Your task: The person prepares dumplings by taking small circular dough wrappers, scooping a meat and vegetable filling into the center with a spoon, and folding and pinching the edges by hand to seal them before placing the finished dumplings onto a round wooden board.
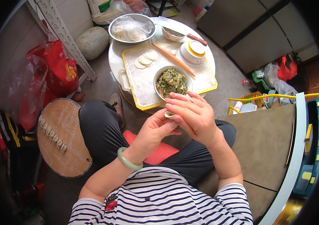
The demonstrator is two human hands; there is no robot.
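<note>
In front of my lap, both hands close around a folded dumpling wrapper (pixel 169 114), of which only a pale edge shows. My left hand (pixel 159 123) grips it from the left, its thumb along the near side. My right hand (pixel 194 112) covers it from the right, fingers stretched over the top. Just beyond the fingertips stands a white bowl (pixel 156 78) of chopped green filling (pixel 172 81). The bowl rests on a floured, yellow-rimmed board (pixel 145 90). Several round dough wrappers (pixel 148 58) lie on that board, near a wooden rolling pin (pixel 173 59).
On the round table (pixel 115 56) are a metal basin (pixel 113 38) with bagged dough, a kitchen knife (pixel 173 26) across a bowl, and an upturned white bowl (pixel 186 54). Left of my knee, a round wooden board (pixel 72 126) carries several shaped dumplings (pixel 52 135).
</note>
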